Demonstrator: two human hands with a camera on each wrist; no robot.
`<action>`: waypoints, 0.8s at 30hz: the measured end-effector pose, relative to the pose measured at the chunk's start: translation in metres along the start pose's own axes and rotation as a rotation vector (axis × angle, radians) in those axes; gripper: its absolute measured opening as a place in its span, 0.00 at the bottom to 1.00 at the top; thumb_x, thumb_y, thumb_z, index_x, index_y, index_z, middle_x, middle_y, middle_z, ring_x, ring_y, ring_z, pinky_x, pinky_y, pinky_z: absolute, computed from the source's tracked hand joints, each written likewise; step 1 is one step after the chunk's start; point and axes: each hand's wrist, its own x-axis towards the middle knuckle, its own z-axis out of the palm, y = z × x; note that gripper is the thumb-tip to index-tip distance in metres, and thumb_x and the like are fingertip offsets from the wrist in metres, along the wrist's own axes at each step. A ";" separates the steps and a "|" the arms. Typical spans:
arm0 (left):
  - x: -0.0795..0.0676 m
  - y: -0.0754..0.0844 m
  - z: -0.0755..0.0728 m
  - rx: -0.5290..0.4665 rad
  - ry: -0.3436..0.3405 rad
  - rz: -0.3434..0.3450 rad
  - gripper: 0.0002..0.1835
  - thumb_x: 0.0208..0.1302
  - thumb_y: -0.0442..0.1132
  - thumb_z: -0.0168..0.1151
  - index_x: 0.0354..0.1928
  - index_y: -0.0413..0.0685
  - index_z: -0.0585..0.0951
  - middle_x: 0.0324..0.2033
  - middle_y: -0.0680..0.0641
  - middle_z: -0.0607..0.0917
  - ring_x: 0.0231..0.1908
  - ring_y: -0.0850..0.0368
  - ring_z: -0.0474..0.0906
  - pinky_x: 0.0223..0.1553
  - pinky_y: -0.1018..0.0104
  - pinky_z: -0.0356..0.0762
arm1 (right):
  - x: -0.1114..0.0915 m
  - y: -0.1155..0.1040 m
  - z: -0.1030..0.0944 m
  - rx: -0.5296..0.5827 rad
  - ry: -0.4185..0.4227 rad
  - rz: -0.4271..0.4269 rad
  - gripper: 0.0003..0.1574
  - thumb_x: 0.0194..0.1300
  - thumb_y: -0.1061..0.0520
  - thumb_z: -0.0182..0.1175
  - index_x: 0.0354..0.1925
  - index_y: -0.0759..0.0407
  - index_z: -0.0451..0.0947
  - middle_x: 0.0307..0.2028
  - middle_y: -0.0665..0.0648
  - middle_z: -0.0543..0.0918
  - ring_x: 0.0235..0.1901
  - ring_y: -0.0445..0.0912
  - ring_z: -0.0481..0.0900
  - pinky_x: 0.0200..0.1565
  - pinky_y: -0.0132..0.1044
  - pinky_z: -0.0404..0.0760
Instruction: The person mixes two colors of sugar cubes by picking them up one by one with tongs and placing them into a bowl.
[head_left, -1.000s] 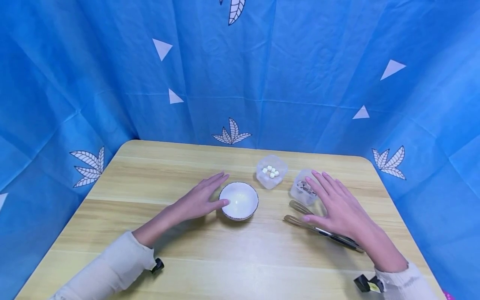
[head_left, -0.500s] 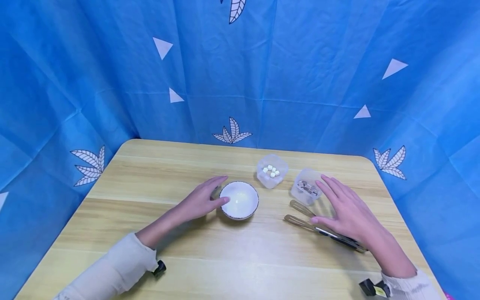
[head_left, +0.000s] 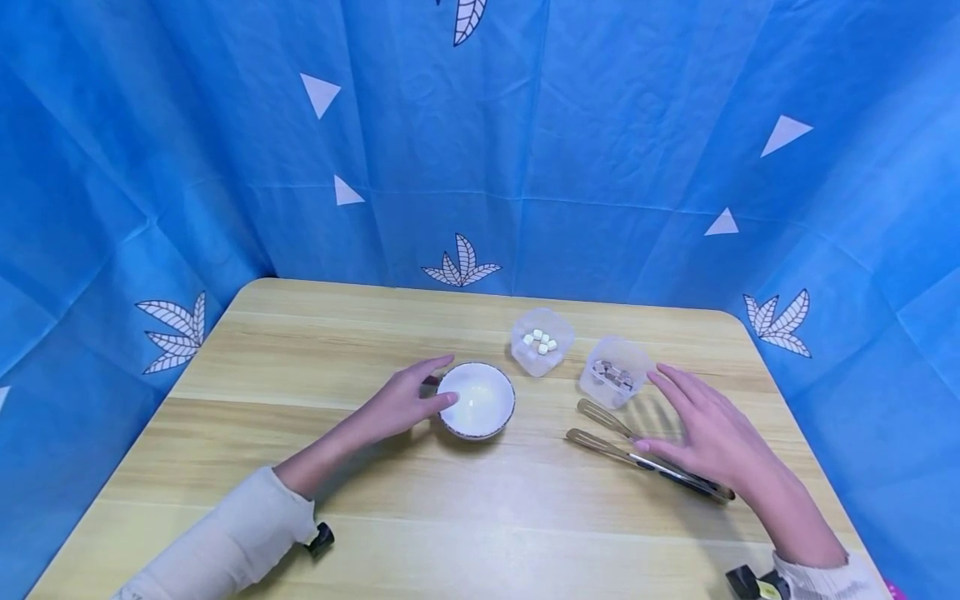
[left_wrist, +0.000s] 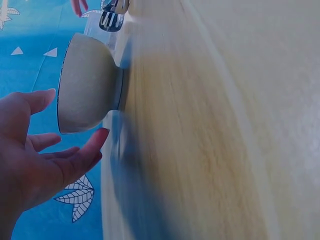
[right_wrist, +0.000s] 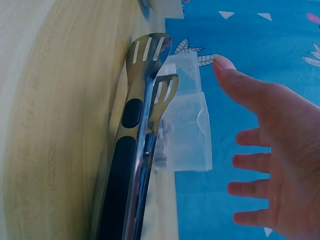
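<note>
A white bowl (head_left: pixel 487 404) with a dark rim stands upright near the middle of the table. At its left side my left hand (head_left: pixel 397 404) spreads thumb and fingers; the left wrist view shows a gap between the thumb and the bowl (left_wrist: pixel 85 85). Metal tongs (head_left: pixel 596 442) with slotted tips and black grips lie on the right, tips apart and pointing left. Over their handle end hovers my right hand (head_left: pixel 712 433), fingers extended and holding nothing. In the right wrist view, the hand (right_wrist: pixel 285 145) is clear of the tongs (right_wrist: pixel 132 120).
Behind the bowl stand two translucent containers. One (head_left: pixel 561 325) contains several white cubes; the other (head_left: pixel 637 357), nearer the right hand, contains several brownish pieces. The wooden table (head_left: pixel 480 517) ends at a blue patterned curtain (head_left: pixel 600 167).
My right hand has drawn back to the right and slightly nearer, uncovering the brownish pieces and more of the tongs. My left hand's fingers have come slightly closer to the bowl.
</note>
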 end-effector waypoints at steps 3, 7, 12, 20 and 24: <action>-0.001 0.000 0.001 -0.032 -0.012 -0.027 0.39 0.72 0.55 0.65 0.79 0.50 0.64 0.77 0.45 0.70 0.70 0.43 0.74 0.72 0.42 0.76 | -0.003 0.001 0.002 0.018 -0.041 0.045 0.65 0.56 0.25 0.70 0.78 0.59 0.62 0.76 0.68 0.66 0.70 0.70 0.68 0.67 0.72 0.72; 0.000 0.001 0.001 -0.061 -0.017 -0.053 0.39 0.72 0.55 0.65 0.79 0.51 0.65 0.76 0.46 0.70 0.70 0.43 0.73 0.71 0.43 0.77 | -0.006 0.003 0.005 0.039 -0.075 0.091 0.66 0.57 0.23 0.69 0.79 0.57 0.60 0.76 0.67 0.65 0.71 0.70 0.67 0.65 0.73 0.73; 0.000 0.000 0.002 -0.132 -0.018 -0.086 0.38 0.72 0.53 0.66 0.78 0.50 0.66 0.76 0.45 0.70 0.68 0.42 0.75 0.64 0.51 0.85 | -0.009 0.004 0.009 0.040 -0.079 0.097 0.66 0.56 0.22 0.68 0.78 0.58 0.62 0.75 0.68 0.68 0.69 0.70 0.69 0.63 0.73 0.75; -0.001 0.000 0.008 -0.305 -0.022 -0.146 0.35 0.72 0.47 0.66 0.77 0.51 0.67 0.74 0.43 0.71 0.67 0.41 0.76 0.51 0.61 0.91 | -0.012 0.004 0.015 0.060 -0.130 0.129 0.67 0.55 0.19 0.67 0.76 0.59 0.64 0.71 0.68 0.72 0.67 0.70 0.71 0.61 0.73 0.77; -0.001 -0.001 0.010 -0.370 -0.016 -0.164 0.34 0.73 0.45 0.66 0.77 0.50 0.67 0.74 0.41 0.70 0.64 0.41 0.77 0.49 0.59 0.92 | -0.011 0.004 0.017 0.060 -0.146 0.119 0.66 0.55 0.20 0.68 0.75 0.61 0.66 0.70 0.69 0.73 0.66 0.70 0.73 0.61 0.72 0.78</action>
